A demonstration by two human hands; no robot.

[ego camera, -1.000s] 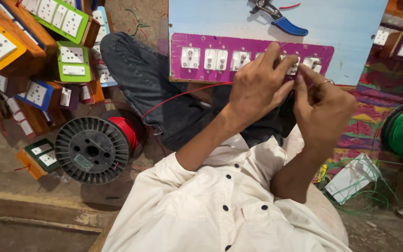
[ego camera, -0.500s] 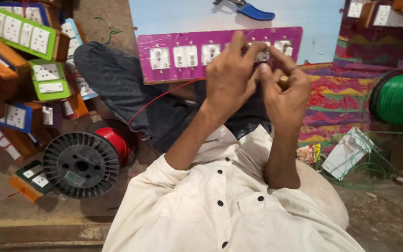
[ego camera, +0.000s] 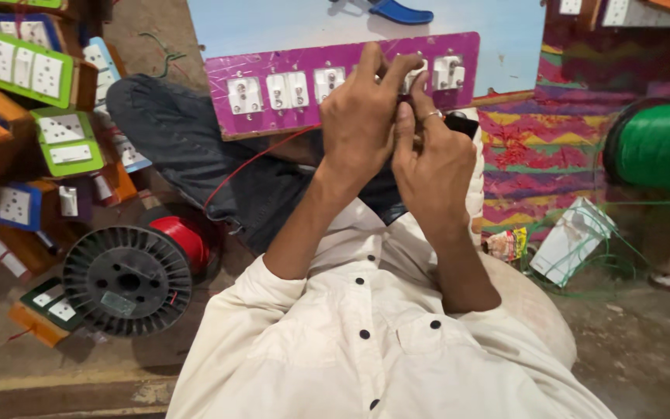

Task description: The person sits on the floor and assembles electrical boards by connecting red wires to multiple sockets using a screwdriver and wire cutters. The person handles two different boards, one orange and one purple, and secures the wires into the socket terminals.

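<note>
A purple switchboard [ego camera: 273, 62] with several white sockets and switches rests across my lap, against a pale blue panel [ego camera: 273, 23]. My left hand [ego camera: 362, 120] grips the board's lower edge, fingertips pinched at a socket [ego camera: 447, 71] near its right end. My right hand [ego camera: 436, 159], with a ring on one finger, is closed right beside it and touches the left fingers. A black tool handle [ego camera: 463, 122] pokes out behind the right hand. A thin red wire [ego camera: 250, 163] runs from under the board down over my dark trouser leg.
A black spool [ego camera: 127, 281] and a red wire reel [ego camera: 184, 237] lie at lower left. Orange, green and blue switchboards [ego camera: 21, 66] are stacked at left. A green wire reel [ego camera: 661, 147] stands at right, a white packet [ego camera: 571, 240] with loose green wire below it. Blue-handled pliers [ego camera: 397, 11] lie on the panel.
Both hands have drawn closer together at the board's right end, the fingers now pinched against each other. The view has shifted down and left a little.
</note>
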